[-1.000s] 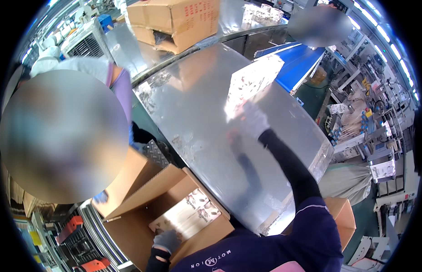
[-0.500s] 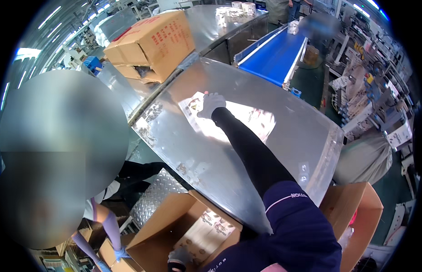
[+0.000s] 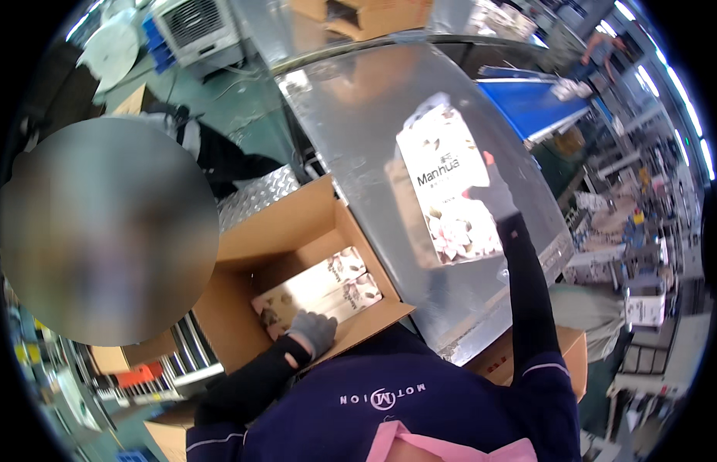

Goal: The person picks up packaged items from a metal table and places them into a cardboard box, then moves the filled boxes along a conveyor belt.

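Above grey metal table (image 3: 358, 146), pale-gloved R hand (image 3: 494, 194) grips white floral oblong pack (image 3: 445, 185), long axis 11-5 o'clock; approx 7-8 o'clock of it, grey-gloved L hand (image 3: 313, 333), curled, grip unclear, is by 2 similar packs (image 3: 303, 288) in open brown cardboard box (image 3: 281, 221).

One floral pack (image 3: 439, 189) is being held by one of two gloved hands (image 3: 493, 196), while two similar packs (image 3: 297, 292) are being contained by one open carton (image 3: 274, 225).

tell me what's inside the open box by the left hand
Two floral packs lie side by side in the box. The left hand hides part of them, and whatever is underneath is covered.
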`<state>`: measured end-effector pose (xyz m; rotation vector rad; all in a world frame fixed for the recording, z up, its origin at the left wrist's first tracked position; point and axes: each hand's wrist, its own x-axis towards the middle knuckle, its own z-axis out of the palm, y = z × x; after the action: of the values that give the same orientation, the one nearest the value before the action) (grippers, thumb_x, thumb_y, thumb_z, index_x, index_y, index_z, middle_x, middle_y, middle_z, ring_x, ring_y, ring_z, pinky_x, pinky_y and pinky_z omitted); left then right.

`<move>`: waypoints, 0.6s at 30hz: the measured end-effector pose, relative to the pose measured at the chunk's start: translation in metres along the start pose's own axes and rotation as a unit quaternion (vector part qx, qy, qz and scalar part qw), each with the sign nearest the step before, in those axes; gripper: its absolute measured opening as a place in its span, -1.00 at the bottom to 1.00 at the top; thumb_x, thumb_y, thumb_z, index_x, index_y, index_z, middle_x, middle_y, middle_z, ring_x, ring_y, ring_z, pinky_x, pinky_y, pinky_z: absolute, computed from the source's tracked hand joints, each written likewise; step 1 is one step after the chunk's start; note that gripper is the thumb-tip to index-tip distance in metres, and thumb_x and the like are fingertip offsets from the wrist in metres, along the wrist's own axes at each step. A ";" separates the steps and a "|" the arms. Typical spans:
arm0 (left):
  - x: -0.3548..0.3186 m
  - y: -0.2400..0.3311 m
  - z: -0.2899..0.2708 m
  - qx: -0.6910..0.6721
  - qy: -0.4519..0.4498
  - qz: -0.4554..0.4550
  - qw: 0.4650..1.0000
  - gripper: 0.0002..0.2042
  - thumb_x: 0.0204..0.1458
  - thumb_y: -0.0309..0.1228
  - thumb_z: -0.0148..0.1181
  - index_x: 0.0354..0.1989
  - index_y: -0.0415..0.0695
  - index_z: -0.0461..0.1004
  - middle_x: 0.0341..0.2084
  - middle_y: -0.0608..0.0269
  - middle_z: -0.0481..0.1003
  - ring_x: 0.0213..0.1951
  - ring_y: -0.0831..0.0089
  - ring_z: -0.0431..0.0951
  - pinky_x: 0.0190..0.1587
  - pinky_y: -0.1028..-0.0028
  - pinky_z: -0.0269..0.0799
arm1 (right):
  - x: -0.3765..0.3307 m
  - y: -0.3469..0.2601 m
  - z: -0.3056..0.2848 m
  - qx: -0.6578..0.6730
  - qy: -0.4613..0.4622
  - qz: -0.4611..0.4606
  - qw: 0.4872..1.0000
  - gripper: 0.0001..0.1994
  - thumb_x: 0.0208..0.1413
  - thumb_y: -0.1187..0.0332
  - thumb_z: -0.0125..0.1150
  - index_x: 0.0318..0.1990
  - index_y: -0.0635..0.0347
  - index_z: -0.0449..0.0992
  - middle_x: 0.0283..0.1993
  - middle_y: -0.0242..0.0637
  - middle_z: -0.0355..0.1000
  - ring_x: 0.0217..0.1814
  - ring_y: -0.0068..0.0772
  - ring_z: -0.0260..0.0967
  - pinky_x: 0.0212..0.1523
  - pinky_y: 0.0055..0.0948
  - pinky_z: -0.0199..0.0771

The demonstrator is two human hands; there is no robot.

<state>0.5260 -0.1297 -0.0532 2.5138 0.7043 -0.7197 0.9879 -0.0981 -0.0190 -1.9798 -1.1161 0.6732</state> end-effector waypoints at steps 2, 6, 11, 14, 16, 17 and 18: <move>0.001 0.002 0.010 0.012 0.030 -0.023 0.999 -0.76 0.01 -0.18 0.17 -0.27 -0.08 0.48 -0.40 0.14 0.57 -0.28 0.16 0.60 -0.23 0.20 0.40 | -0.029 -0.040 0.018 0.122 -0.050 -0.208 0.969 -0.03 -0.21 0.42 0.43 0.38 0.26 -0.05 0.20 -0.15 0.30 0.15 -0.38 0.33 0.08 -0.44 0.36; 0.001 0.002 0.008 0.006 0.024 -0.024 0.999 -0.71 -0.02 -0.17 0.20 -0.26 -0.13 0.46 -0.38 0.07 0.55 -0.27 0.13 0.57 -0.21 0.21 0.39 | -0.094 -0.130 0.075 0.140 -0.196 -0.385 0.891 -0.23 -0.14 0.36 0.47 0.26 0.16 0.19 0.10 -0.19 0.35 0.10 -0.35 0.34 0.05 -0.39 0.40; 0.006 -0.007 0.061 0.004 0.053 0.006 0.999 -0.62 0.02 -0.11 0.17 -0.11 -0.14 0.40 -0.34 0.00 0.51 -0.26 0.11 0.55 -0.21 0.13 0.44 | -0.099 -0.129 0.211 -0.147 -0.264 -0.643 0.704 -0.35 -0.08 0.20 0.26 0.22 -0.71 0.25 -0.15 -0.32 0.36 -0.13 -0.22 0.38 -0.18 -0.33 0.42; -0.006 0.009 0.015 0.010 -0.046 -0.070 0.996 -0.66 0.02 -0.08 0.17 -0.16 -0.07 0.44 -0.36 0.13 0.57 -0.29 0.15 0.60 -0.23 0.21 0.48 | -0.061 -0.052 0.349 -0.328 -0.260 -0.595 0.686 -0.38 0.05 0.05 0.07 0.33 -0.30 0.15 0.01 -0.26 0.30 0.14 -0.05 0.19 0.16 -0.02 0.13; 0.002 0.005 0.002 0.052 -0.027 -0.049 0.997 -0.67 0.02 -0.08 0.17 -0.20 -0.07 0.46 -0.37 0.12 0.57 -0.29 0.16 0.61 -0.25 0.23 0.48 | -0.043 -0.006 0.421 -0.338 -0.323 -0.315 0.826 -0.22 0.12 -0.30 -0.23 0.37 0.02 0.07 0.37 -0.12 0.08 0.44 0.06 -0.16 0.35 0.02 -0.27; 0.008 0.001 0.000 0.065 -0.013 -0.034 0.997 -0.67 0.02 -0.08 0.18 -0.21 -0.07 0.46 -0.38 0.11 0.57 -0.29 0.15 0.61 -0.26 0.23 0.48 | -0.041 0.019 0.436 -0.273 -0.364 -0.228 0.861 -0.13 0.10 -0.40 -0.35 0.36 0.09 0.07 0.42 -0.04 0.01 0.50 0.08 -0.29 0.40 0.10 -0.48; 0.010 0.000 0.002 0.067 0.001 -0.024 0.997 -0.68 0.01 -0.08 0.18 -0.23 -0.07 0.47 -0.39 0.10 0.57 -0.29 0.15 0.61 -0.26 0.23 0.48 | -0.048 0.032 0.455 -0.309 -0.335 -0.191 0.869 -0.15 0.11 -0.39 -0.33 0.37 0.05 0.07 0.43 -0.09 0.00 0.51 0.01 -0.29 0.40 0.12 -0.52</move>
<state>0.5324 -0.1271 -0.0599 2.6259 0.7422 -0.8057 0.6454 0.0101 -0.3042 -1.9509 -2.3192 0.8895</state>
